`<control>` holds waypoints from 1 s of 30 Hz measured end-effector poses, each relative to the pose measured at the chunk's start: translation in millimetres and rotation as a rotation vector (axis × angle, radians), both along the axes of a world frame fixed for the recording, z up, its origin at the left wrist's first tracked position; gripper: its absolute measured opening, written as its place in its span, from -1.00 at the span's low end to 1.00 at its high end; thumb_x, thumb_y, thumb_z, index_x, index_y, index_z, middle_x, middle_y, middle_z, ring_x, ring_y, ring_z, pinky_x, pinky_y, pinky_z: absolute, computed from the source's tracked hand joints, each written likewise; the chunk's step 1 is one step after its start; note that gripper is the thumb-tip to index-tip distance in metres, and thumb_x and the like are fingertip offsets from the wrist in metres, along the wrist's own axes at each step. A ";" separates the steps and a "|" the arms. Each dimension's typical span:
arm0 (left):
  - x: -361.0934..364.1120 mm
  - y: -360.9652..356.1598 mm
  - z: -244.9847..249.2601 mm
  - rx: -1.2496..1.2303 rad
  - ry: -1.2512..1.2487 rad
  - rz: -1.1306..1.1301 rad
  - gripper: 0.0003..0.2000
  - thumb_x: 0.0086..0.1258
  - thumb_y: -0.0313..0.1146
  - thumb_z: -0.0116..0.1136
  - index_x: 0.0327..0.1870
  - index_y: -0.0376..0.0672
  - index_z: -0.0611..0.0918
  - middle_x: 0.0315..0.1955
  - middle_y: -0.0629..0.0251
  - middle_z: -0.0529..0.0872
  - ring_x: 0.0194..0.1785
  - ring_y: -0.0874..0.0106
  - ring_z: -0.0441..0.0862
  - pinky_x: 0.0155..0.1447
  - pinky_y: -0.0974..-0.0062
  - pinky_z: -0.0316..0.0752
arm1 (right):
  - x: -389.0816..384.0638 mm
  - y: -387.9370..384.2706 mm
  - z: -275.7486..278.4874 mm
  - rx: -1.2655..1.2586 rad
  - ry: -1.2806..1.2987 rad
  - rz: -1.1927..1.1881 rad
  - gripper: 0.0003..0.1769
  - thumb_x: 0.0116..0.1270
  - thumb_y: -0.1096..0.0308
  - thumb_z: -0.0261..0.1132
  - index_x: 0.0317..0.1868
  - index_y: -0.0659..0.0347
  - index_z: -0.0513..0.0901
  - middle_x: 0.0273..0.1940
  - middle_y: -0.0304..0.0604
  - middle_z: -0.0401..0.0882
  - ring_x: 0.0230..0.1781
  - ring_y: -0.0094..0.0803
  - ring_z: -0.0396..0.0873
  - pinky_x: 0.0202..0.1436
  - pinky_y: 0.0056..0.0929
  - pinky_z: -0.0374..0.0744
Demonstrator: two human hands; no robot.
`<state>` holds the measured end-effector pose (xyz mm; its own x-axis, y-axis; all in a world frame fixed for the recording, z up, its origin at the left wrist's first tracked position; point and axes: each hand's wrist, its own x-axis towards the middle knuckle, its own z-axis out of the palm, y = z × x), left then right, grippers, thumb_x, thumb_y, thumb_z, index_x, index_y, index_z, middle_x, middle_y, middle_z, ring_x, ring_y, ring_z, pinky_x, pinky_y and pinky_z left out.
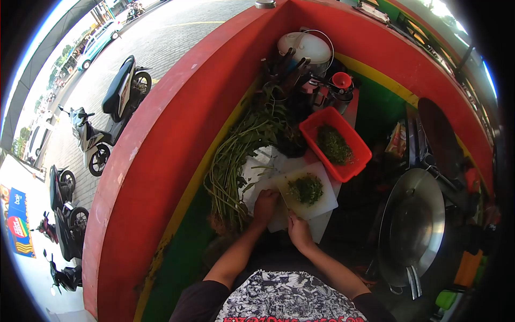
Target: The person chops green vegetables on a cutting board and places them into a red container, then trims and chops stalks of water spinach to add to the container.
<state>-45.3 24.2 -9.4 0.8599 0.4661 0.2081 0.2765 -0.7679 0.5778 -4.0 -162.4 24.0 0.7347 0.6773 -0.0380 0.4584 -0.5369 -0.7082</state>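
A white cutting board [325, 204] lies before me with a heap of finely chopped greens [306, 189] on it. My left hand [265, 206] is closed at the board's left edge, its fingers curled; what they grip is hidden. Closed near the board's lower left corner, my right hand [299, 229] has its fingertips by a small brownish piece that I cannot make out. Beyond the board, a red plastic basin [360, 161] holds more chopped greens [333, 145]. A bundle of long-stemmed leafy greens [228, 166] spreads to the left, partly over a white sheet [256, 170].
A large metal wok [413, 225] stands at the right. Behind the basin are a red funnel [341, 80] and a lidded pot [308, 47]. A red wall [177, 118] curves around the workspace, with parked motorbikes [120, 96] outside.
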 end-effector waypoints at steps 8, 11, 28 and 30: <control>1.8 4.0 -3.9 0.064 -0.040 -0.024 -0.68 0.30 -0.44 0.16 0.04 -0.11 0.81 -0.10 0.17 0.78 0.08 0.09 0.72 0.19 0.17 0.67 | 19.0 33.1 -26.2 0.083 -0.047 -0.034 -0.66 0.56 0.44 0.27 0.26 0.34 0.70 -0.24 0.38 0.73 -0.20 0.33 0.74 -0.14 0.17 0.66; 0.4 4.2 -0.5 0.054 -0.057 -0.015 -0.68 0.30 -0.44 0.16 0.04 -0.12 0.80 -0.12 0.15 0.78 0.08 0.09 0.72 0.19 0.17 0.67 | 12.8 23.6 -14.0 0.038 -0.017 -0.021 -0.69 0.57 0.43 0.28 0.22 0.37 0.72 -0.25 0.38 0.73 -0.19 0.32 0.74 -0.14 0.16 0.66; 0.5 9.0 -8.1 -0.002 -0.057 -0.041 -0.64 0.31 -0.44 0.16 0.10 -0.13 0.80 -0.01 0.11 0.82 0.11 0.05 0.73 0.24 0.17 0.66 | 20.4 43.2 -15.7 0.132 -0.039 -0.048 -0.71 0.58 0.41 0.26 0.19 0.34 0.71 -0.27 0.36 0.73 -0.21 0.33 0.73 -0.17 0.18 0.67; -0.4 8.3 -7.5 -0.005 -0.046 -0.033 -0.64 0.30 -0.45 0.16 0.11 -0.13 0.80 -0.02 0.11 0.82 0.11 0.05 0.73 0.24 0.17 0.65 | 13.9 34.3 -7.4 0.108 0.005 -0.048 -0.71 0.58 0.40 0.26 0.18 0.33 0.71 -0.26 0.36 0.73 -0.21 0.32 0.73 -0.16 0.18 0.67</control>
